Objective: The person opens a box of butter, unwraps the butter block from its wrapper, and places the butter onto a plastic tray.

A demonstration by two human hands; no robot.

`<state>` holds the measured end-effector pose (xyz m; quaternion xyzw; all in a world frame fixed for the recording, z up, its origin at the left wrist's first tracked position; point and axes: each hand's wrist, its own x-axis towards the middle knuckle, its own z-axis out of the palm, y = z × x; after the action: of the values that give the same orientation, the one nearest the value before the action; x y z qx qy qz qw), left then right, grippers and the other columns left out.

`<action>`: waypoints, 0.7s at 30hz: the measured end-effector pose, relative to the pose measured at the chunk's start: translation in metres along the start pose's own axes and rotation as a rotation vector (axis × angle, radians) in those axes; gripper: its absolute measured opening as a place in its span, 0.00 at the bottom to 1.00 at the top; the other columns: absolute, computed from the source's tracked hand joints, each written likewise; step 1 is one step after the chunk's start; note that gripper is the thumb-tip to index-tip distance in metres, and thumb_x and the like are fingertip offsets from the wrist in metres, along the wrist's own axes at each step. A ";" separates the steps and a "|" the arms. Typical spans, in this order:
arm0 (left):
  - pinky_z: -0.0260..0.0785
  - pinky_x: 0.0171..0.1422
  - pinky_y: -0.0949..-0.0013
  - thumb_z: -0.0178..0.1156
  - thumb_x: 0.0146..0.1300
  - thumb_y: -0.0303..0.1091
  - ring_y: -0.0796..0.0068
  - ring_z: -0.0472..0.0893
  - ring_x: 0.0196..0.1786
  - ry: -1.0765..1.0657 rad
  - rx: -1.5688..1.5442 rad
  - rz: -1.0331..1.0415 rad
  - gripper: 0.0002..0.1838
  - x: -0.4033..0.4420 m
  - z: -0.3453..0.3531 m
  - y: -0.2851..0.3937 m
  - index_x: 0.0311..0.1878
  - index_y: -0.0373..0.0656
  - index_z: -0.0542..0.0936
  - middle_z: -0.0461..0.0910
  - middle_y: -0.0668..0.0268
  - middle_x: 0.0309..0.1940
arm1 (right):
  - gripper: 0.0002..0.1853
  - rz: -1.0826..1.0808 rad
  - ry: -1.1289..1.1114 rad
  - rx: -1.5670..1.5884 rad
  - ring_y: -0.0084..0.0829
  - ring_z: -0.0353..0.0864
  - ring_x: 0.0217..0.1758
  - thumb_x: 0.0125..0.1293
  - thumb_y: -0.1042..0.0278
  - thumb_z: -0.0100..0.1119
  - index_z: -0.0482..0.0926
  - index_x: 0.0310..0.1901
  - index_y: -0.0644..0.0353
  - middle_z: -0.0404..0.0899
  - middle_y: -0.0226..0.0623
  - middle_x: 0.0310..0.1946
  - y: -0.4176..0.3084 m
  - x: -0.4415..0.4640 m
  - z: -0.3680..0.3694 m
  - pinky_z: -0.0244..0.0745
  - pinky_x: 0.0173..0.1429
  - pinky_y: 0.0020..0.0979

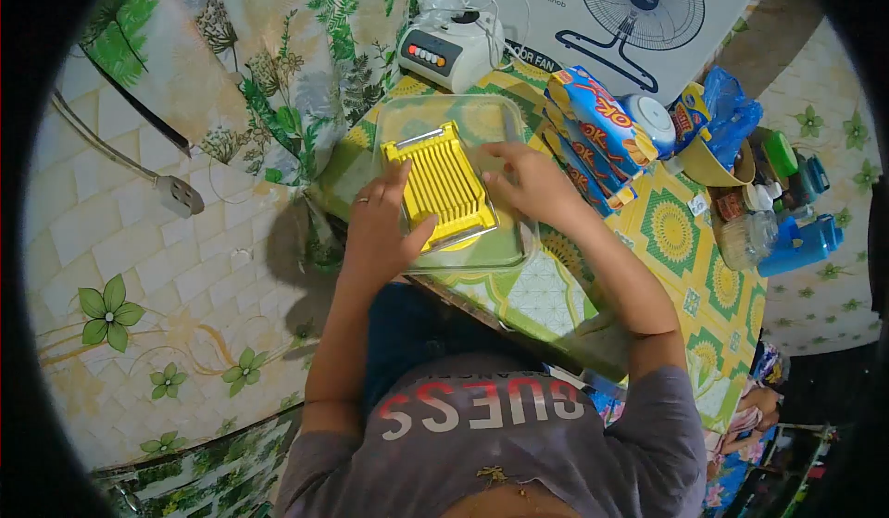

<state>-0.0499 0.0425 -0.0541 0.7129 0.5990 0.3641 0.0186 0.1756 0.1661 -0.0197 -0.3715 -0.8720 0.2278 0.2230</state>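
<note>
On the yellow slatted frame [443, 187], left hand [380, 226] lies spread; right hand [534, 187], beside, parted, contact unclear.

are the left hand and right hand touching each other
Apart: the head view shows a plain gap between the left hand and right hand, with the yellow slicer's ribs visible between them.

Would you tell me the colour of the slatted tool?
The slatted tool is yellow, best seen in the head view.
</note>
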 end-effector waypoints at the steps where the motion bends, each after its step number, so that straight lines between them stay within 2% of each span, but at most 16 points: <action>1: 0.58 0.72 0.52 0.70 0.54 0.37 0.45 0.71 0.65 -0.038 0.006 -0.054 0.42 0.001 -0.001 0.002 0.70 0.33 0.63 0.68 0.43 0.67 | 0.23 -0.006 0.052 -0.103 0.46 0.81 0.50 0.64 0.64 0.62 0.76 0.59 0.61 0.81 0.46 0.51 0.008 0.001 0.008 0.76 0.53 0.41; 5: 0.55 0.74 0.53 0.71 0.53 0.40 0.43 0.67 0.69 -0.155 -0.011 -0.098 0.46 -0.002 0.004 0.000 0.71 0.29 0.60 0.66 0.39 0.68 | 0.21 0.045 0.179 -0.382 0.48 0.76 0.55 0.61 0.67 0.61 0.77 0.56 0.60 0.79 0.45 0.54 0.022 0.000 0.016 0.74 0.58 0.45; 8: 0.53 0.76 0.54 0.69 0.55 0.36 0.44 0.64 0.72 -0.135 -0.026 -0.053 0.45 -0.005 0.014 -0.013 0.72 0.29 0.59 0.64 0.38 0.69 | 0.25 -0.114 0.323 -0.523 0.49 0.73 0.58 0.59 0.66 0.63 0.74 0.59 0.58 0.76 0.42 0.58 0.019 -0.006 0.002 0.71 0.59 0.49; 11: 0.51 0.78 0.56 0.68 0.56 0.32 0.46 0.61 0.74 -0.111 -0.233 -0.064 0.44 -0.002 0.017 -0.021 0.73 0.30 0.58 0.64 0.39 0.69 | 0.29 -0.100 0.554 -0.769 0.48 0.70 0.63 0.58 0.62 0.66 0.73 0.63 0.54 0.75 0.41 0.59 0.005 -0.006 -0.033 0.70 0.61 0.46; 14: 0.54 0.77 0.58 0.64 0.58 0.27 0.44 0.60 0.74 -0.119 -0.319 -0.080 0.41 0.007 0.017 -0.030 0.74 0.38 0.57 0.62 0.42 0.71 | 0.38 0.109 0.680 -0.972 0.52 0.71 0.63 0.56 0.54 0.69 0.67 0.68 0.51 0.76 0.45 0.58 0.030 -0.003 -0.057 0.71 0.61 0.47; 17: 0.55 0.75 0.54 0.64 0.58 0.31 0.43 0.60 0.74 -0.054 -0.199 -0.002 0.39 0.008 0.020 -0.037 0.73 0.39 0.61 0.64 0.43 0.69 | 0.45 0.453 0.426 -0.667 0.52 0.73 0.62 0.53 0.47 0.72 0.62 0.71 0.48 0.76 0.45 0.58 0.036 -0.007 -0.081 0.71 0.60 0.50; 20: 0.49 0.77 0.51 0.65 0.56 0.30 0.38 0.59 0.74 0.023 0.101 0.055 0.36 0.009 0.013 -0.013 0.69 0.34 0.66 0.67 0.42 0.67 | 0.45 0.410 0.334 -0.657 0.52 0.77 0.57 0.52 0.43 0.72 0.64 0.69 0.51 0.75 0.47 0.58 0.047 -0.008 -0.092 0.72 0.56 0.56; 21: 0.48 0.77 0.48 0.65 0.56 0.31 0.38 0.59 0.74 0.013 0.103 0.076 0.34 0.008 0.012 -0.004 0.68 0.36 0.68 0.68 0.43 0.67 | 0.45 0.390 0.350 -0.669 0.51 0.77 0.57 0.51 0.43 0.73 0.64 0.68 0.51 0.75 0.45 0.58 0.047 -0.009 -0.091 0.72 0.56 0.55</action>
<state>-0.0465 0.0551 -0.0604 0.7328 0.5894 0.3381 -0.0359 0.2577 0.2093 0.0241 -0.6145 -0.7602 -0.0963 0.1878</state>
